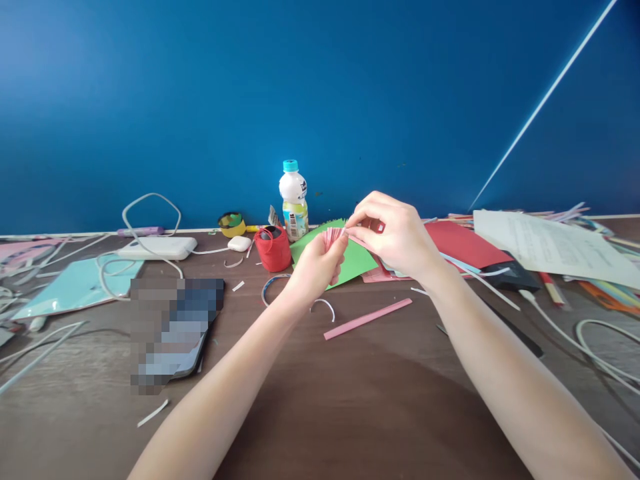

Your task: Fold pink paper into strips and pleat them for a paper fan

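My left hand is closed around a small piece of pink-and-white paper, finely cut or folded into thin lines that fan out above the thumb. Beside it, the thumb and finger of my right hand pinch together at the paper's right edge; exactly what part they grip is too small to tell. Both hands are raised over the desk in front of green paper. Below them a flat pink paper strip lies on the wood, near a curled white strip.
Behind the hands stand a drink bottle and a red round pouch. Left are a phone, a white power bank and cables. Red paper, a printed sheet and a black adapter lie right. A blue wall rises behind.
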